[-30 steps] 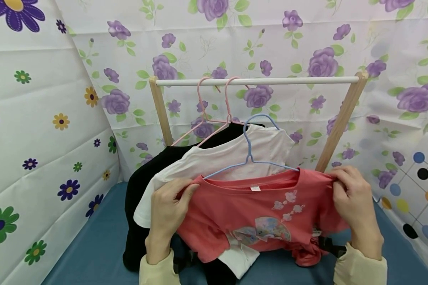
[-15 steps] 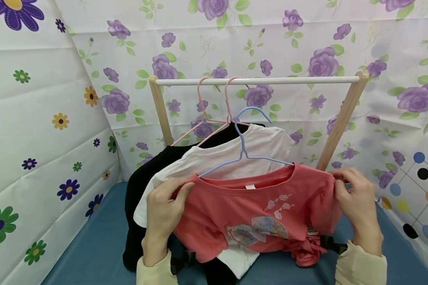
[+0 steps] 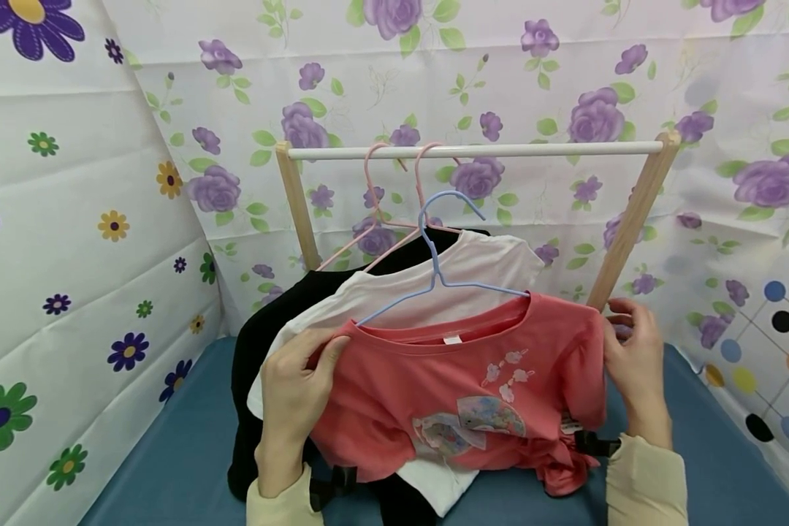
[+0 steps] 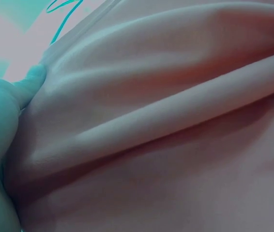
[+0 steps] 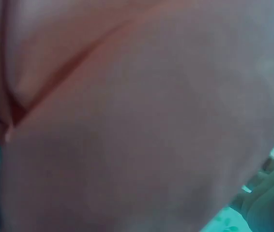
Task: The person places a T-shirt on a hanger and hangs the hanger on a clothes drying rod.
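Note:
In the head view, a coral-red T-shirt (image 3: pixel 394 394) with pale blossom prints hangs on a blue hanger (image 3: pixel 436 274), whose hook points up, free of the rail. My left hand (image 3: pixel 296 398) pinches the shirt's left shoulder beside the collar between thumb and fingers. The left wrist view shows that thumb (image 4: pixel 33 79) against the folded cloth (image 4: pixel 151 116). My right hand (image 3: pixel 634 365) is beside the shirt's right shoulder, its fingers loosely bent and apart. Pink cloth (image 5: pixel 142 125) fills most of the right wrist view, with fingers (image 5: pixel 258 181) at its right edge.
Behind stands a rack with a white rail (image 3: pixel 532 150) and wooden posts (image 3: pixel 634 219). Two pink hangers (image 3: pixel 368 175) on the rail's left half carry a black garment (image 3: pixel 253 394) and a white top (image 3: pixel 500 263). A blue surface (image 3: pixel 171 460) lies below, with flowered sheets (image 3: pixel 105 292) around.
The red shirt and blue hanger have shifted left and slightly up, the hook tilting left. My left hand moved left with them. My right hand's pinch on the shoulder has loosened.

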### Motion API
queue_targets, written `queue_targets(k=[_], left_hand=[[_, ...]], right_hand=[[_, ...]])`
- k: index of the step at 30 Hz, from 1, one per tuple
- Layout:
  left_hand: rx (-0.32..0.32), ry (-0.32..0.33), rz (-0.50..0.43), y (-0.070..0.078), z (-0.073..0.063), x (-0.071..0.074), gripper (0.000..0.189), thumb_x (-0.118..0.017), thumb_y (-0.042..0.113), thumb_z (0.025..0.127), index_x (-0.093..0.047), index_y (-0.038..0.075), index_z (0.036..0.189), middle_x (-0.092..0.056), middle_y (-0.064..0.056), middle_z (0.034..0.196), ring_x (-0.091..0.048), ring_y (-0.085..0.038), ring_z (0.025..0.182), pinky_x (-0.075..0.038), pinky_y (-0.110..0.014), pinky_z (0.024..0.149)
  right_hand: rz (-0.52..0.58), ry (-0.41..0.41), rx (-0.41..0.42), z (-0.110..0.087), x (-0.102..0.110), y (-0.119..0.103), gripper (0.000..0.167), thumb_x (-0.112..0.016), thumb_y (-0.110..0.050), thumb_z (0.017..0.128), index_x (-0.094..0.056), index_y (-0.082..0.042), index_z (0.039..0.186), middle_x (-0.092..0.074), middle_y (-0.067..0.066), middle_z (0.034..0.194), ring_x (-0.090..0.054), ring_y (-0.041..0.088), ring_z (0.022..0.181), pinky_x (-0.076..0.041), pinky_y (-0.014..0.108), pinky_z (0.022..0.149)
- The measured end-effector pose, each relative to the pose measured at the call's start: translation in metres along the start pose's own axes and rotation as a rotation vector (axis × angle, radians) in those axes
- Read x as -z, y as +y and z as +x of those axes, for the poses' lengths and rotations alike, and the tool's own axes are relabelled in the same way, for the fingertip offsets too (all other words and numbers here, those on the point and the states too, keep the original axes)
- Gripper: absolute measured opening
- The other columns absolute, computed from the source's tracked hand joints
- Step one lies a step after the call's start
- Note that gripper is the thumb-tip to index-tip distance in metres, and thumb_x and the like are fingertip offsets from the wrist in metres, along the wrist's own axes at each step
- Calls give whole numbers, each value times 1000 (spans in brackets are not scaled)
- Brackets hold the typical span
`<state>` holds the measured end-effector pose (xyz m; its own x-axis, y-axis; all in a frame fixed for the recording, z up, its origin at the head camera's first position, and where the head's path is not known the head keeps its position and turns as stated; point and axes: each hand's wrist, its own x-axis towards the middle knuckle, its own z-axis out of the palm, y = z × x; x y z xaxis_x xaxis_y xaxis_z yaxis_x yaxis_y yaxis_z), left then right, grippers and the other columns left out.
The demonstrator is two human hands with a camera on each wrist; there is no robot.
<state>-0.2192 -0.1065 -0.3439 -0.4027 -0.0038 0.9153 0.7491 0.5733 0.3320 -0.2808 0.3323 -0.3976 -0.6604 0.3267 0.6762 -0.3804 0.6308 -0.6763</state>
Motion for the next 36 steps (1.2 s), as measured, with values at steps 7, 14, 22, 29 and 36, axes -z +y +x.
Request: queue_targets(k=[7, 14, 22, 29, 36], left_hand=[[18, -4, 16, -1, -1, 1, 12, -78, 10, 84, -77, 13, 95, -73, 2, 93, -68, -14, 84, -48, -20, 77], [25, -13, 23, -1, -2, 2, 11, -78, 11, 84, -77, 13, 95, -73, 2, 93, -67, -14, 82, -49, -19, 76], [30, -22, 38, 1, -2, -1, 8, -77, 14, 86, -77, 13, 94, -72, 2, 89, -67, -14, 79, -50, -23, 71], [67, -16, 72, 4, -2, -2, 9, -76, 19, 87, -77, 13, 93, -72, 2, 91, -68, -15, 81, -51, -27, 74], [103, 8, 104, 10, 1, -8, 13, -75, 24, 89, -76, 11, 91, -72, 1, 90, -68, -16, 81, -54, -35, 72]], right_hand=[[55, -113, -169, 2, -7, 5, 51, -57, -27, 100, -42, -10, 146, -51, 18, 137, -55, 24, 118, -43, 23, 96], [-19, -143, -155, 2, -13, 4, 49, -56, -28, 101, -48, -4, 142, -59, 22, 126, -61, 22, 111, -44, 13, 85], [-151, -8, -28, 0, -21, 12, 23, -59, -10, 97, -64, 3, 117, -68, 25, 99, -65, 36, 88, -39, 13, 68], [-174, 88, 70, 0, -26, 17, 15, -61, -11, 96, -68, 1, 101, -67, 21, 79, -59, 31, 69, -37, 27, 62], [-160, 151, 94, -1, -32, 21, 17, -62, -14, 97, -69, 0, 100, -68, 20, 80, -52, 7, 69, -37, 22, 64]])
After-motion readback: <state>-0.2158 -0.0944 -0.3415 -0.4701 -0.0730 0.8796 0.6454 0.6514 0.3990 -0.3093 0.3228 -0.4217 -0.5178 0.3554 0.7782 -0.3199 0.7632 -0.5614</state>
